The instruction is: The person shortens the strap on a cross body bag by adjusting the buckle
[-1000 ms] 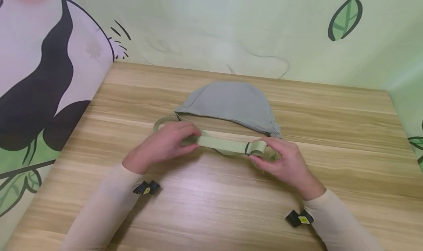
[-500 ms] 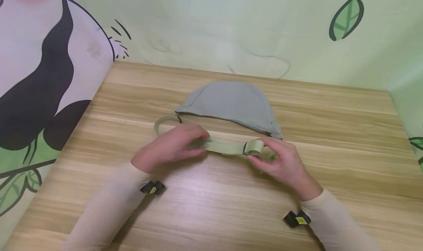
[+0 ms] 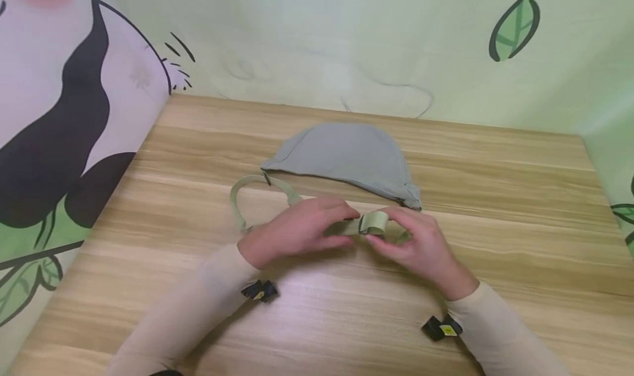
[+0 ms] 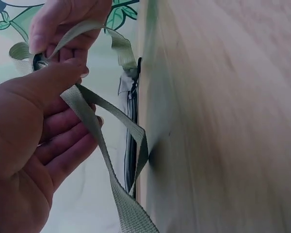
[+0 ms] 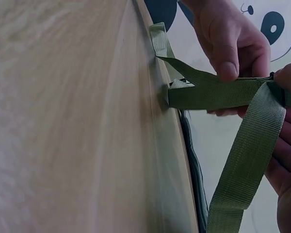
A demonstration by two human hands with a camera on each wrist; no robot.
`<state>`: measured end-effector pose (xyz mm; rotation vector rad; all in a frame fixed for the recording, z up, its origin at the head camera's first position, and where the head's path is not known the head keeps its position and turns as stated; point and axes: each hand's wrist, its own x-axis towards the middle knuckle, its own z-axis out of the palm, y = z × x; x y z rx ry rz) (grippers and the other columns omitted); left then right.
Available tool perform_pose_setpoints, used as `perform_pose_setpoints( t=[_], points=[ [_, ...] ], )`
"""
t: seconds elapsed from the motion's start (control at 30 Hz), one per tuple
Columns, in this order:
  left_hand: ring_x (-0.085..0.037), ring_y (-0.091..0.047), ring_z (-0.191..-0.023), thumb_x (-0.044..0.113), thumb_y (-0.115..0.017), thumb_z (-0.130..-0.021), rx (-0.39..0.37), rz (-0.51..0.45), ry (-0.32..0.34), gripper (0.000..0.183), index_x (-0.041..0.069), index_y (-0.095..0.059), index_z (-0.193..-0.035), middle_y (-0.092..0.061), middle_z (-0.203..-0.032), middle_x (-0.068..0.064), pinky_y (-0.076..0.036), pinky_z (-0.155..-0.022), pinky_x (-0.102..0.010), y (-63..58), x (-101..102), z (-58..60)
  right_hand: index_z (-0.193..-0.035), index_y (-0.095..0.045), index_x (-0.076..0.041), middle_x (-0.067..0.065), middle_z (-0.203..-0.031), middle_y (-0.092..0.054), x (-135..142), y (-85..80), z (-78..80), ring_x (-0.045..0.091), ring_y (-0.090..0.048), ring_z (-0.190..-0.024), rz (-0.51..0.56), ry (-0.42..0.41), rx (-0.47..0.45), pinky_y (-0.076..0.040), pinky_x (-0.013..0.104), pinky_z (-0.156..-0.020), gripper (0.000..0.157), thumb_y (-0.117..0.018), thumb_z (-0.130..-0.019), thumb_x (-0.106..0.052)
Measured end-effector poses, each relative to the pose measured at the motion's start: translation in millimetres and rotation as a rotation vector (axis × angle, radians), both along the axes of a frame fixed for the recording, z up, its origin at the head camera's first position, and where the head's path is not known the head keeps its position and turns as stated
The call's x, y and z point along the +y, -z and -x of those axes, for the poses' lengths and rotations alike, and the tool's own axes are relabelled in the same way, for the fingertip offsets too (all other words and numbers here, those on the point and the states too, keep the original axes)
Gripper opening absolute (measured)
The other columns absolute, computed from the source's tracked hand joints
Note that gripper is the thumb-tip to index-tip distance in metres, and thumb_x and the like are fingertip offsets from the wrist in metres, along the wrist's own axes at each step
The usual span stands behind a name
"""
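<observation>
A grey half-moon waist bag (image 3: 346, 153) lies on the table behind both hands, its zipped edge toward me. From its left end runs a pale green webbing strap (image 3: 236, 202), curving in a loop on the table and passing under my left hand. My left hand (image 3: 304, 230) pinches the strap beside a dark slider buckle (image 3: 362, 223), between thumb and fingers. Opposite, my right hand (image 3: 421, 244) holds the buckle end, where a short loop of webbing stands up. In the left wrist view, slack strap (image 4: 111, 179) hangs below the fingertips.
The wooden table (image 3: 317, 321) reaches a printed wall (image 3: 297, 45) behind the bag and a panda-patterned panel (image 3: 134, 62) at the left. Dark wrist cameras (image 3: 260, 292) sit on both cream sleeves.
My left hand has slid right along the strap toward the buckle, shortening the stretch between the hands. My right hand has shifted slightly left. The bag stays put.
</observation>
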<state>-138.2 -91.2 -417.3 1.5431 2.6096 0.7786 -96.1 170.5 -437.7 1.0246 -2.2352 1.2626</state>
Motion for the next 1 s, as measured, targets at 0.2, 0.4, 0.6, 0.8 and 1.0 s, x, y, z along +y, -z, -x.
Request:
perform_pose_setpoints(
  t=[0.2, 0.4, 0.6, 0.8, 1.0],
  points=[
    [-0.013, -0.074, -0.098, 0.027, -0.082, -0.098, -0.015, -0.008, -0.031, 0.034, 0.007, -0.076, -0.124, -0.079, -0.109, -0.001, -0.062, -0.091, -0.028, -0.5, -4.3, -2.1, -0.112, -0.076, -0.001, 0.010, -0.101, -0.082, 0.6, -0.5, -0.9, 0.020, -0.076, -0.085, -0.021, -0.001, -0.016, -0.058, 0.013, -0.087, 0.036, -0.089, -0.079, -0.002],
    [-0.015, -0.077, -0.102, 0.025, -0.081, -0.098, -0.025, 0.013, -0.030, 0.030, 0.008, -0.077, -0.123, -0.081, -0.111, -0.002, -0.063, -0.094, -0.030, -5.1, -12.5, -1.7, -0.110, -0.076, -0.003, 0.008, -0.100, -0.082, 2.0, 1.5, -0.3, 0.020, -0.076, -0.085, -0.054, -0.005, 0.009, -0.061, 0.018, -0.085, 0.033, -0.090, -0.079, -0.004],
    [-0.017, -0.078, -0.101, 0.022, -0.081, -0.098, 0.014, 0.038, -0.025, 0.028, 0.007, -0.078, -0.122, -0.082, -0.110, -0.004, -0.064, -0.094, -0.031, -5.8, -16.2, 0.0, -0.109, -0.076, -0.002, 0.009, -0.100, -0.081, 2.2, 0.8, -1.7, 0.019, -0.076, -0.088, -0.031, 0.017, -0.013, -0.064, 0.024, -0.084, 0.030, -0.088, -0.082, -0.007],
    [-0.018, -0.077, -0.101, 0.020, -0.080, -0.099, 0.012, 0.072, -0.076, 0.027, 0.005, -0.078, -0.120, -0.081, -0.109, -0.005, -0.064, -0.094, -0.034, 0.7, -29.8, 2.8, -0.109, -0.076, -0.002, 0.010, -0.100, -0.081, 5.8, -3.6, -2.6, 0.017, -0.075, -0.089, 0.000, 0.028, -0.048, -0.061, 0.018, -0.087, 0.030, -0.087, -0.081, -0.004],
    [-0.019, -0.078, -0.100, 0.019, -0.081, -0.098, 0.030, 0.080, -0.098, 0.026, 0.004, -0.079, -0.119, -0.080, -0.108, -0.006, -0.065, -0.092, -0.035, 0.7, -44.0, 4.3, -0.108, -0.076, -0.002, 0.011, -0.099, -0.081, 9.2, -4.1, -1.9, 0.023, -0.076, -0.085, 0.000, 0.004, 0.013, -0.061, 0.017, -0.088, 0.025, -0.086, -0.086, -0.009]
  ],
)
